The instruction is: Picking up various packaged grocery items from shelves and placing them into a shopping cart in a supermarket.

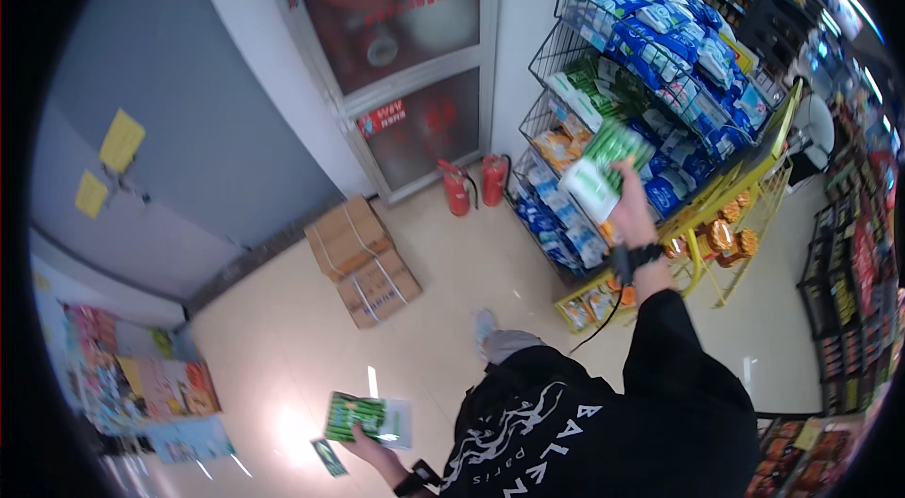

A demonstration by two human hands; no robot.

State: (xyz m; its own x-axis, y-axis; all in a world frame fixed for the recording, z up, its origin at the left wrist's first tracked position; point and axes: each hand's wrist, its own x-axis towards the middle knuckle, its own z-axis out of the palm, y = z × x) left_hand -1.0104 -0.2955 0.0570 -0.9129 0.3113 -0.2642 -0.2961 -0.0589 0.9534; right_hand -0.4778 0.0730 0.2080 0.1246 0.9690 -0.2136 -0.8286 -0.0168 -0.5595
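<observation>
In my right hand (631,208) is a green and white plastic packet (601,169), blurred, held in front of a black wire rack (541,66). Behind it, a rack tier holds similar green packets (594,89). My left hand (372,450) is low and out to the side above the floor, gripping another green packet (353,415) with a clear and white end. Blue and white packets (657,24) are heaped on the rack's top tier. Orange packets (555,146) and more blue ones (565,215) fill the lower tiers.
Two red fire extinguishers (457,188) stand by a glazed door (417,73). Strapped cardboard boxes (364,261) lie on the floor. A yellow rack (696,215) with orange-lidded jars adjoins the wire rack. Another person (813,130) is beyond it. Stocked shelves (841,286) line the right.
</observation>
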